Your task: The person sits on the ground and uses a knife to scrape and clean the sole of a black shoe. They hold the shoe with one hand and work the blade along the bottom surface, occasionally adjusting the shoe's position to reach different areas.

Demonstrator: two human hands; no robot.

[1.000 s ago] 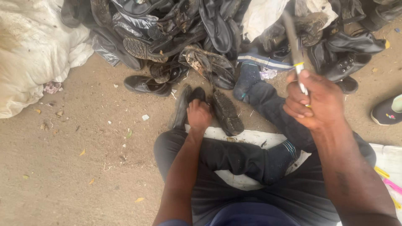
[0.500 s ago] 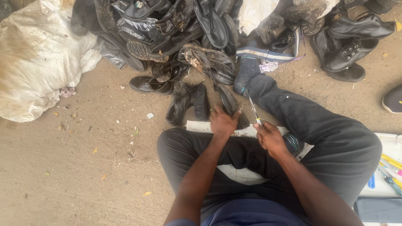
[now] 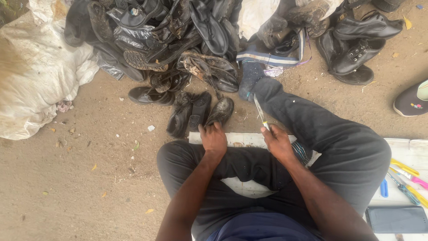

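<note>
Black shoe lies on the sandy ground, right at the front edge of the white board the person sits on, toe pointing away. Left hand is down on it, fingertips pressed against the shoe's heel end, fingers curled rather than wrapped round it. Just beside it, a pair of black shoes lies side by side, touching each other. Right hand is a closed fist clamped on a knife, yellow handle in the palm, blade sticking up and away from the body, close to the right of the shoe but not touching it. Both forearms reach out over dark trousers, one leg stretched forward with a blue sock against the heap. Beyond that, a big pile of black shoes and boots, soles and uppers tangled together. Far left, a white sack slumps on the ground. Lower right, coloured tools and a dark flat case lie on the white board. A dark slip-on shoe pokes in at the right edge.
</note>
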